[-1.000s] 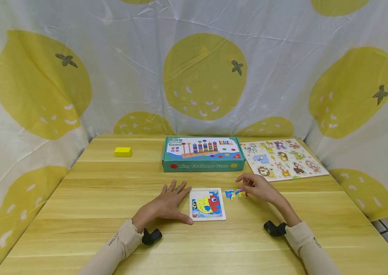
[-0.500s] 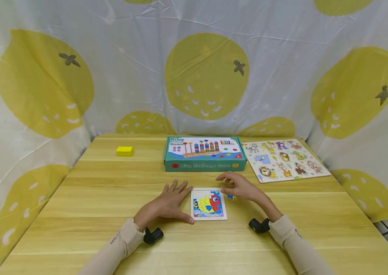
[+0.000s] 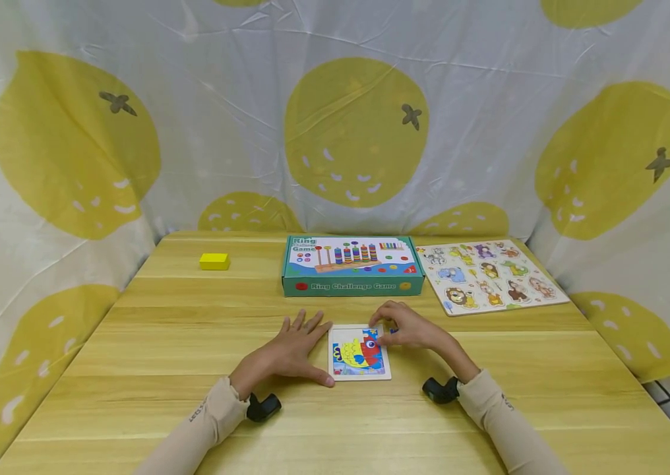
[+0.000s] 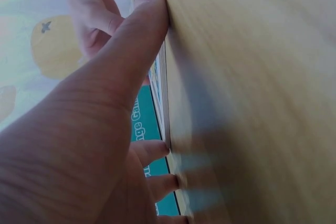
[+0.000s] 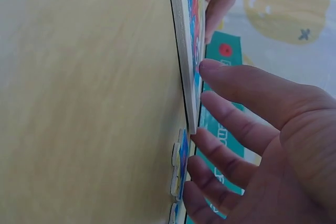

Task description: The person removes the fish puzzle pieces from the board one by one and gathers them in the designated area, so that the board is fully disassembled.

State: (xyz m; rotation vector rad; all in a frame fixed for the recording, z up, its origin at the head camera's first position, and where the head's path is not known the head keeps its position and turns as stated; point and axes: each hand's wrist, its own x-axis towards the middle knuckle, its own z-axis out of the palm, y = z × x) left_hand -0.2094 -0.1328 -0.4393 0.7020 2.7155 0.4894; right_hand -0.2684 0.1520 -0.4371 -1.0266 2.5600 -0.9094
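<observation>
A square fish jigsaw puzzle in a pale wooden frame lies flat on the table. Bare pale wood shows at its upper left. My left hand rests spread against its left side, thumb at the lower corner and index finger at the upper one. Over the puzzle's upper right corner is my right hand; its thumb and index fingertips touch the picture there, a little apart. Loose puzzle pieces lie just right of the frame, partly under the right hand's other fingers.
Behind the puzzle stands a green Ring Challenge Game box. To its right lies an animal picture board. A yellow block sits at the back left. A lemon-print cloth hangs around the wooden table.
My right hand has moved left from above the loose pieces to the puzzle's upper right corner, its fingertips coming down onto it. My left hand has stayed put.
</observation>
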